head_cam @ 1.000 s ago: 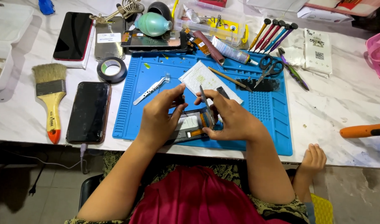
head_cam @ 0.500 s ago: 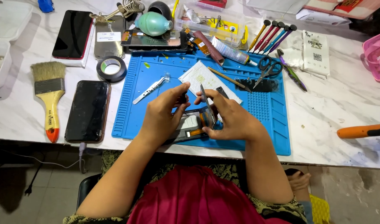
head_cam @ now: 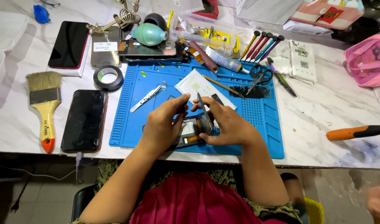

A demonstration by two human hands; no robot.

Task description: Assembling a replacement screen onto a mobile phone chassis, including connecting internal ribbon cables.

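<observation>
- The opened dark phone body (head_cam: 189, 133), its inner parts exposed, lies on the near middle of the blue ribbed work mat (head_cam: 264, 124), partly under both hands.
- A thin dark flat panel (head_cam: 205, 113) stands on edge over that body; half a second ago it looked lower and more hidden between the fingers, now it is tilted up and plain to see, so the panel appears to be lifting away from the body.
- The right hand (head_cam: 228, 124) is closed around the panel, thumb and fingers pinching its edge.
- The left hand (head_cam: 164, 123) is curled, fingertips meeting at the panel's upper end and pressing on the body beneath.
- Just beyond lie a white slip of paper (head_cam: 194, 86) and a thin metal strip (head_cam: 146, 98); black-handled scissors (head_cam: 258, 75) sit farther right.
- Off the mat to the left rest a black phone (head_cam: 84, 120) and a yellow-handled brush (head_cam: 45, 108).
</observation>
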